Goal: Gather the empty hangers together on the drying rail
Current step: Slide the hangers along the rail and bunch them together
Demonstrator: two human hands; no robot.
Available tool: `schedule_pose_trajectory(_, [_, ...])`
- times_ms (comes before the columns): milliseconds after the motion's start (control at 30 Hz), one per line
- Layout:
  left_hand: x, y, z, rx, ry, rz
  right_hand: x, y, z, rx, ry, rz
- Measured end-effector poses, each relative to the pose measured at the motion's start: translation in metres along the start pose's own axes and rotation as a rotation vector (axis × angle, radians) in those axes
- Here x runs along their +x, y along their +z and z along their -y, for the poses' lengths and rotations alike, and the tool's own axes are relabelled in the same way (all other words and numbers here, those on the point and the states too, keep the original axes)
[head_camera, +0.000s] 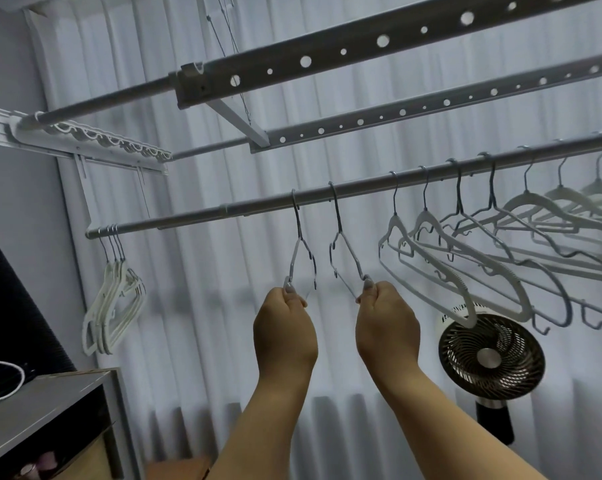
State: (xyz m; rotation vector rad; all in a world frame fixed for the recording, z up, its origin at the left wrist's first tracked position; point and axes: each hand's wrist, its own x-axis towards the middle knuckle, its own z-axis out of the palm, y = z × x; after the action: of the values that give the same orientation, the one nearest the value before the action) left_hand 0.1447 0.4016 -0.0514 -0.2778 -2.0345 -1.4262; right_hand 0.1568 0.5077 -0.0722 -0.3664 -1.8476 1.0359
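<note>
A grey drying rail point(264, 204) runs from lower left up to the right. Three white hangers point(114, 303) hang bunched at its left end. Two thin grey hangers hang mid-rail, seen edge-on. My left hand point(285, 320) pinches the bottom of the left grey hanger point(301, 251). My right hand point(384, 317) pinches the bottom of the right grey hanger point(344, 244). Several more empty hangers point(465, 251), white and grey, hang spaced out along the rail's right part.
Two perforated metal bars point(361, 46) of the rack run overhead. White curtains point(195, 306) fill the back. A round fan point(490, 358) stands at lower right under the hangers. A grey cabinet top point(32, 407) with a white cable sits at lower left.
</note>
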Motion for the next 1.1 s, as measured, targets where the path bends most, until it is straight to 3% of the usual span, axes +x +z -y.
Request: schedule_pose_trajectory(1100, [-0.025,0.029,-0.027,-0.032,0.044,0.063,0.011,-0.030,-0.017,0.013,0.052,-0.053])
